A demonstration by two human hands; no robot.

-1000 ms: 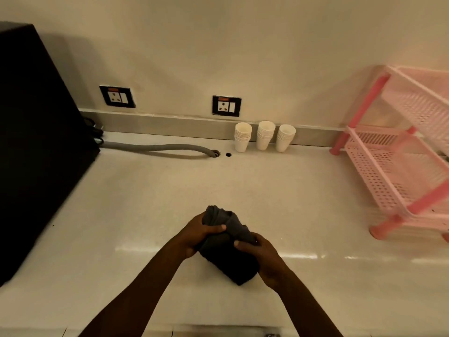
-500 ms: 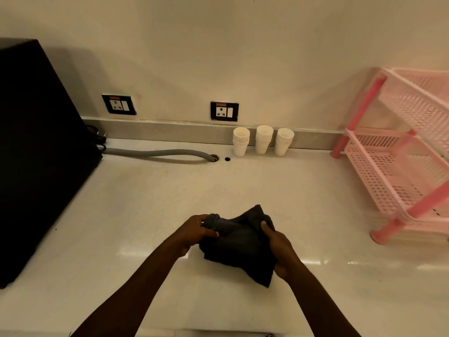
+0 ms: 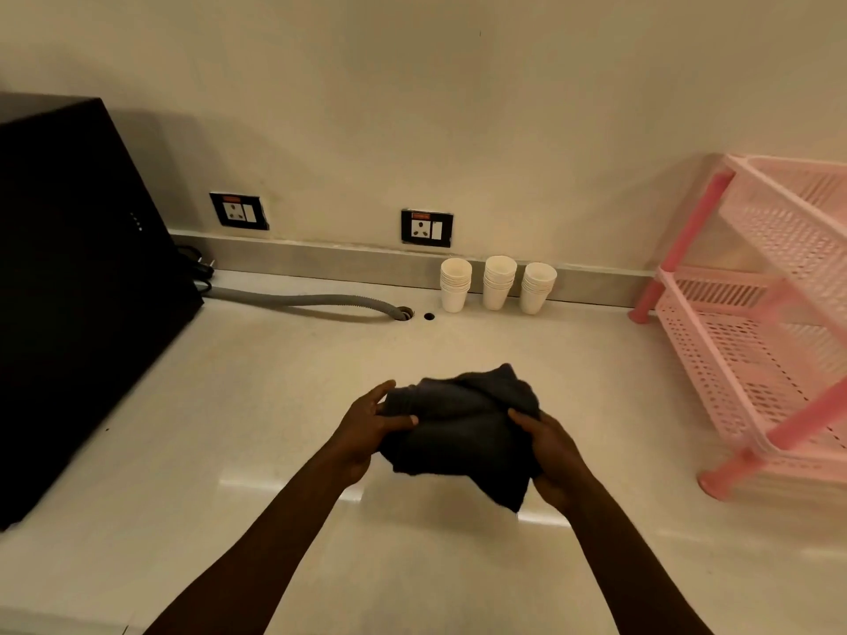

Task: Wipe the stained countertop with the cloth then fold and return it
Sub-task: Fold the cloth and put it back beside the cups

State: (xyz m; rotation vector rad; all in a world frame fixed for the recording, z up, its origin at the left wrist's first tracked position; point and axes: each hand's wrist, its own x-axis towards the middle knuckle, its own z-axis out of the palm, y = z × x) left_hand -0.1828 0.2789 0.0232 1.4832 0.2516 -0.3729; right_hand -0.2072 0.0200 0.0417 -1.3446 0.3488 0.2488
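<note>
Cloth [image 3: 463, 433] bunched, grasped by left hand [image 3: 366, 428] and right hand [image 3: 557, 456] above countertop [image 3: 229, 428]; folding step likely, next needs edges aligned.

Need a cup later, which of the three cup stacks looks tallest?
The middle stack; its top rim sits higher than the left stack and right stack.

I see open countertop [image 3: 275, 405] around the middle and toward the near edge. A black box [image 3: 78, 291] walls off the left, a pink rack [image 3: 756, 359] blocks the right, and a hose [image 3: 311, 301] and stacked cups [image 3: 497, 288] line the back wall.
</note>
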